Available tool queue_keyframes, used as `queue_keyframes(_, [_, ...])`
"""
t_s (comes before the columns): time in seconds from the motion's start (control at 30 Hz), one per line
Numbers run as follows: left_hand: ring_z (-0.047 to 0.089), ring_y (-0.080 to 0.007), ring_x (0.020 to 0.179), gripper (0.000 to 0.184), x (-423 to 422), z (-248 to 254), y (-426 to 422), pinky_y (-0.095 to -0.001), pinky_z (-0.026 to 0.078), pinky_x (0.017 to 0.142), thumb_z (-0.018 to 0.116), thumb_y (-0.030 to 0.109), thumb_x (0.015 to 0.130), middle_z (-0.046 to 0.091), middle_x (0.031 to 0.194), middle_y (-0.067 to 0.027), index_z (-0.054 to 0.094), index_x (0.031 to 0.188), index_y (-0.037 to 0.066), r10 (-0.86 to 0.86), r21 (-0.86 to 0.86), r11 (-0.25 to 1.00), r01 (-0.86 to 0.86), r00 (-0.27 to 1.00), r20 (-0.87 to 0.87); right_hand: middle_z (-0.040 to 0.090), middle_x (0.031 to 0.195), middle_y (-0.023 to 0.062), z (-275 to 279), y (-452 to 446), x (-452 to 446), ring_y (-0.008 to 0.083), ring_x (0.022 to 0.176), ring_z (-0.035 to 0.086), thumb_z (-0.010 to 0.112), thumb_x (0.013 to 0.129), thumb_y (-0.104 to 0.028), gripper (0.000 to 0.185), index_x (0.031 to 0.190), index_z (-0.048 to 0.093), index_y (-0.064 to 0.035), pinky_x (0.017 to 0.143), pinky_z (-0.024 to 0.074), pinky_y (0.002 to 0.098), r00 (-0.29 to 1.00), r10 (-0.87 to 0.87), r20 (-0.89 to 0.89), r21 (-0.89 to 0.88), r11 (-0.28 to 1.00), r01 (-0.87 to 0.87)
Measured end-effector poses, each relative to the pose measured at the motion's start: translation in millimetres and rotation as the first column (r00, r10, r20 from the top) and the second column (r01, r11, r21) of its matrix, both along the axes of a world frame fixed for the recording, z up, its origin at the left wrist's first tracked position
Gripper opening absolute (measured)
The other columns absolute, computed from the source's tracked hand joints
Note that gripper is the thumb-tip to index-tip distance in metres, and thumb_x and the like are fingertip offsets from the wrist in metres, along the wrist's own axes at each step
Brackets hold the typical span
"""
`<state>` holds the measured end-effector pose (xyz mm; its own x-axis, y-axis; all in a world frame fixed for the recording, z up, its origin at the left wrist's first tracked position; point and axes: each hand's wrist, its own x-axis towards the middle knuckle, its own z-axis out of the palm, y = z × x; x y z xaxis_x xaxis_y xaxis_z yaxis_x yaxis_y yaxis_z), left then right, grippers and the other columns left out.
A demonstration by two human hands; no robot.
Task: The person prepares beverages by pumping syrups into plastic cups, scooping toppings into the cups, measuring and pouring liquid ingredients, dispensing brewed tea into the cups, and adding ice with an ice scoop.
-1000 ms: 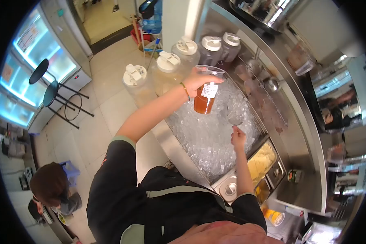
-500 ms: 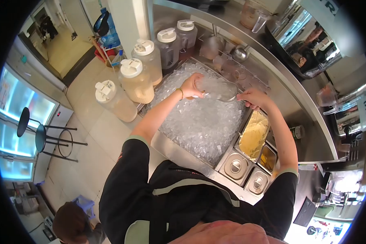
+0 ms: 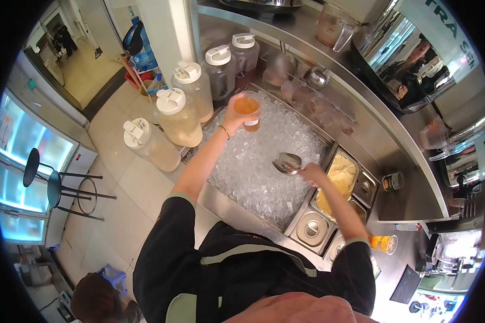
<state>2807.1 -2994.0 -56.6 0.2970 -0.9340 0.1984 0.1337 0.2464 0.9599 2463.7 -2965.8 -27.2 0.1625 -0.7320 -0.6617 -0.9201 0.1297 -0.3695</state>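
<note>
My left hand (image 3: 234, 116) is wrapped round a clear plastic cup (image 3: 251, 125) with an orange-brown drink and a white label. I hold this cup above the far left part of the ice (image 3: 253, 167) in a metal bin. My right hand (image 3: 310, 174) is closed on the handle of a metal ice scoop (image 3: 288, 162). The scoop's bowl is just over the ice on the right side, with no heap of ice visible in it.
Several lidded pitchers (image 3: 171, 113) line the bin's left side. To the right are a pan of yellow food (image 3: 339, 177) and lidded metal pans (image 3: 311, 223). An orange cup (image 3: 383, 244) stands beyond my right elbow. A metal shelf (image 3: 404, 140) curves along the back.
The ice-filled scoop was at the cup; it has come away, nearer and lower, without its load. My left hand has shifted slightly left with the cup, whose drink now shows.
</note>
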Motion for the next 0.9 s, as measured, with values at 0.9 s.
queue_keyframes(0.9, [0.053,-0.0225,0.113,0.093,-16.8,23.0,24.2,-0.0368,0.048,0.094,0.084,-0.009,0.049,0.048,0.126,-0.0091,0.041,0.129,0.010,-0.305,0.202,0.932,0.301,0.952,-0.012,0.053,0.059,0.0033,151.3,4.9,30.3,0.0089,0.039,0.041,0.065,0.087,-0.042,0.042,0.093,0.069,-0.0005,0.035,0.0311,0.0260,0.932,0.015,0.363,-0.087,0.996,0.018])
